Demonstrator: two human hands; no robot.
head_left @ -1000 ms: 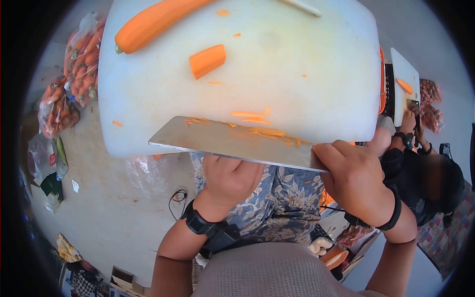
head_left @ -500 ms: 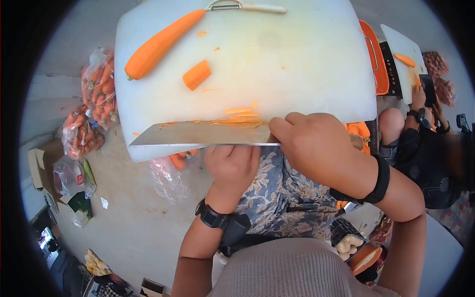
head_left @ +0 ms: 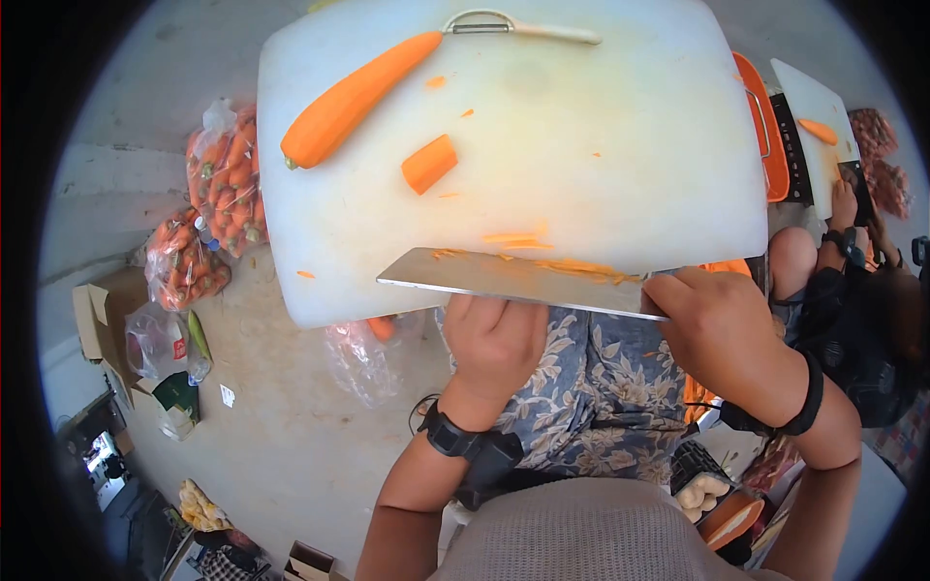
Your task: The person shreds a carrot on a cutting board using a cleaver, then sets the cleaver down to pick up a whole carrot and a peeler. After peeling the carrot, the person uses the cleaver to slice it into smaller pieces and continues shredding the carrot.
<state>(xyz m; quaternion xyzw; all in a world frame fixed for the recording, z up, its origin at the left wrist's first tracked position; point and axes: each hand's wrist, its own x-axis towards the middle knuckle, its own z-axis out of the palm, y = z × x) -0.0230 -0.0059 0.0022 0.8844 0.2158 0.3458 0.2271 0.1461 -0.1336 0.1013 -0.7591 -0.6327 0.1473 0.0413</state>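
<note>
My right hand [head_left: 719, 324] grips a broad cleaver [head_left: 484, 275] at its handle end, over the near edge of a white cutting board [head_left: 581, 203]. Orange shreds cling along the blade. My left hand [head_left: 499, 349] is curled just below the blade; its fingertips and anything under them are hidden. A few carrot strips [head_left: 513, 239] lie just beyond the cleaver. Farther up the board are a short carrot chunk [head_left: 429, 165], a long peeled carrot [head_left: 358, 102] and a white-handled peeler [head_left: 523, 29].
Bags of carrots [head_left: 225, 179] stand left of the board, and a plastic bag [head_left: 363, 363] is below it. An orange tray [head_left: 765, 126] is at the right. Farther right, a co-worker's hand [head_left: 843, 203] is at another board [head_left: 809, 107]. An open cardboard box [head_left: 92, 324] sits on the floor.
The cleaver has slid to the right across the board's near edge and now slants down toward my right hand. My left hand stays near the blade. The whole view has shifted slightly.
</note>
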